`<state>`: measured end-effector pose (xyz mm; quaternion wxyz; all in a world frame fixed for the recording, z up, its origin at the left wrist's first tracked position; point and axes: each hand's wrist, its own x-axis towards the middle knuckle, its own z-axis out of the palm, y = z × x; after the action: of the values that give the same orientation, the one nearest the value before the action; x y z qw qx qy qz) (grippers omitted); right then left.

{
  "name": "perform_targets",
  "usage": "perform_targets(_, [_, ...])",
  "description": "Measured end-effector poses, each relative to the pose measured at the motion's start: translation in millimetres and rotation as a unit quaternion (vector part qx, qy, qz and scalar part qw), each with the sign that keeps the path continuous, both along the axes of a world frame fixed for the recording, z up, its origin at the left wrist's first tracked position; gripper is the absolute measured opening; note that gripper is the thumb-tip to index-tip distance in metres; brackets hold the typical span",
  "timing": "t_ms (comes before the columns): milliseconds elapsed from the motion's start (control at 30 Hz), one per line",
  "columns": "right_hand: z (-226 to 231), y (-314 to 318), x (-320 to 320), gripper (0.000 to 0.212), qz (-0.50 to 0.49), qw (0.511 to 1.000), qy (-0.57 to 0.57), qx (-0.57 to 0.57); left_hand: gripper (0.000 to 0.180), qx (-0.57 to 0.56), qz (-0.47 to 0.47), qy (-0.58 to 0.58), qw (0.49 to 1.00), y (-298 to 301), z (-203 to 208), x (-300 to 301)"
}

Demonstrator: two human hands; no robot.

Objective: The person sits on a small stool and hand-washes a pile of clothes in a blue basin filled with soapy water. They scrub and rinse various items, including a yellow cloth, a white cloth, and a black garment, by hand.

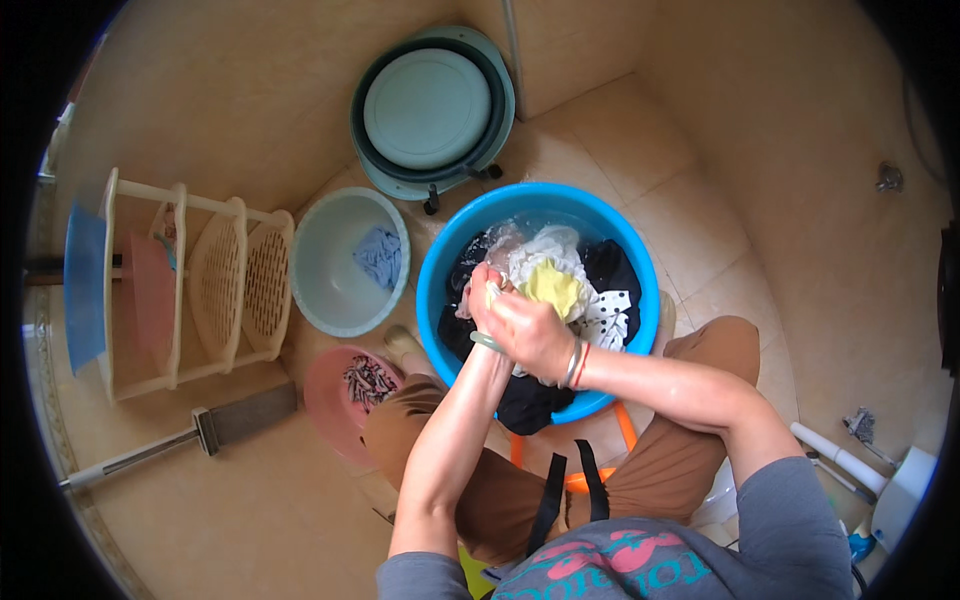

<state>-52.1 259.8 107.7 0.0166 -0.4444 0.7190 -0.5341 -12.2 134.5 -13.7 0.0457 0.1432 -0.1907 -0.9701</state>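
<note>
A blue plastic tub (440, 262) stands on the tiled floor in front of me, filled with wet clothes: black, white, and black-and-white spotted pieces. A yellow cloth (553, 287) lies bunched on top. My left hand (486, 290) and my right hand (530, 335) are pressed together over the tub's near side, both gripping the yellow cloth and wringing or rubbing it. My right hand lies over my left, hiding most of its fingers. Bracelets ring my right wrist.
A pale grey basin (325, 275) with a blue rag (381, 254) sits left of the tub. A pink basin (340, 395) lies by my left knee. Stacked teal basins (430, 110) lean on the wall. A plastic rack (190, 280), floor squeegee (210, 428) and orange stool (625, 425) surround me.
</note>
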Motion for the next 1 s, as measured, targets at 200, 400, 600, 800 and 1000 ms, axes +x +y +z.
perform_targets(200, [-54.0,30.0,-89.1,0.032,-0.218,0.957,-0.085,0.174,0.029,-0.128,0.119,-0.283,0.943,76.7,118.0,-38.0])
perform_targets(400, [-12.0,57.9,-45.6,0.021,-0.075,0.964,-0.254,0.023,0.068,-0.354,0.060,-0.281,0.890,3.9,80.0,-14.2])
perform_targets(600, [-15.9,80.4,13.9,0.033,0.238,0.950,-0.079,0.185,0.067,-0.099,0.077,-0.251,0.960,-2.4,63.5,8.9])
perform_targets(800, [-50.4,67.5,-66.5,0.020,-0.031,0.984,-0.003,0.176,0.061,-0.194,0.017,-0.158,0.968,10.3,131.8,-2.3])
perform_targets(1000, [-58.5,55.5,-83.3,0.021,0.081,0.970,-0.142,0.177,0.051,-0.241,0.098,-0.096,0.961,-12.5,160.7,-4.2])
